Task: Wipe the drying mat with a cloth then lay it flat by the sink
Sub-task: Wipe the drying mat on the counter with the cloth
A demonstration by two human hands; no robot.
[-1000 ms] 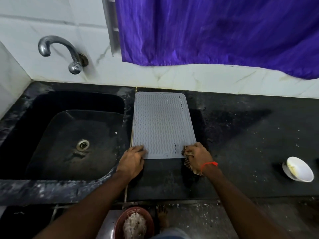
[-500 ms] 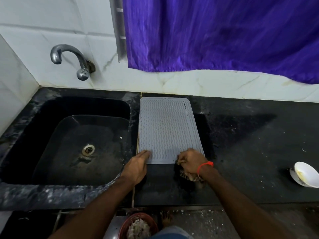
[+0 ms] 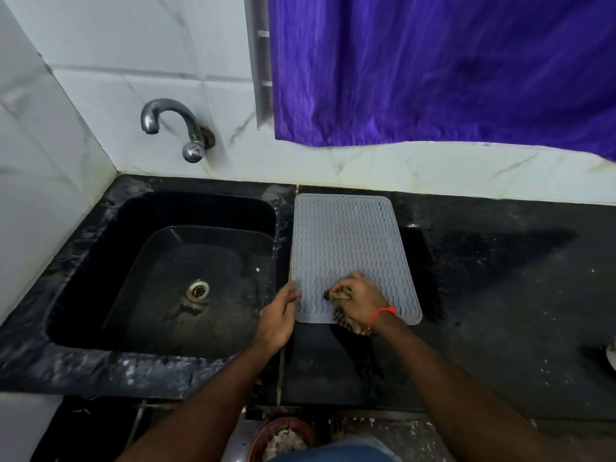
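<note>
A grey ribbed drying mat (image 3: 346, 248) lies flat on the black counter (image 3: 500, 295), just right of the sink (image 3: 186, 271). My right hand (image 3: 361, 300) grips a bunched brown patterned cloth (image 3: 350, 323) and presses it onto the mat's near part. Most of the cloth is hidden under that hand. My left hand (image 3: 278, 316) rests at the mat's near left corner, fingertips touching its edge.
A metal tap (image 3: 176, 128) juts from the white tiled wall above the sink. A purple curtain (image 3: 433, 68) hangs over the counter's back. A white bowl (image 3: 611, 356) shows at the right edge. A brown bowl (image 3: 283, 438) sits below the counter front.
My right hand has moved with the cloth from the mat's near right corner onto the mat, toward its middle. The left hand stays at the near left corner. The camera view has shifted.
</note>
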